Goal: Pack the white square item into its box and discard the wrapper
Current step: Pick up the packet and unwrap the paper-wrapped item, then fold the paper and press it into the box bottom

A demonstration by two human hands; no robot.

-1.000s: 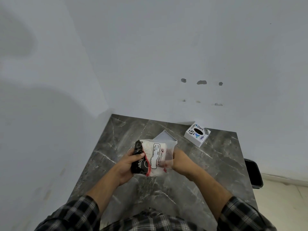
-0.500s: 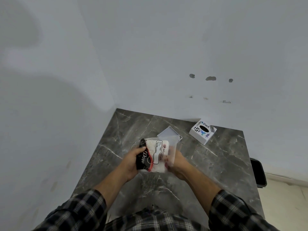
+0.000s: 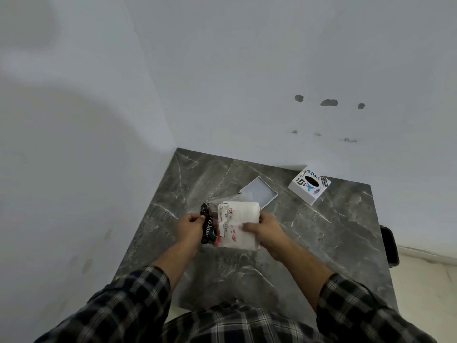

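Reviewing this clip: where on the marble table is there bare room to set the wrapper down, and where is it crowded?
Bare marble table lies to the right of the right hand, below the stickered box. The far left corner, left of the shallow white tray, is also free. It is crowded at the centre, where the left hand and right hand hold the wrapped item just before the tray.

Grey veined marble table (image 3: 321, 238)
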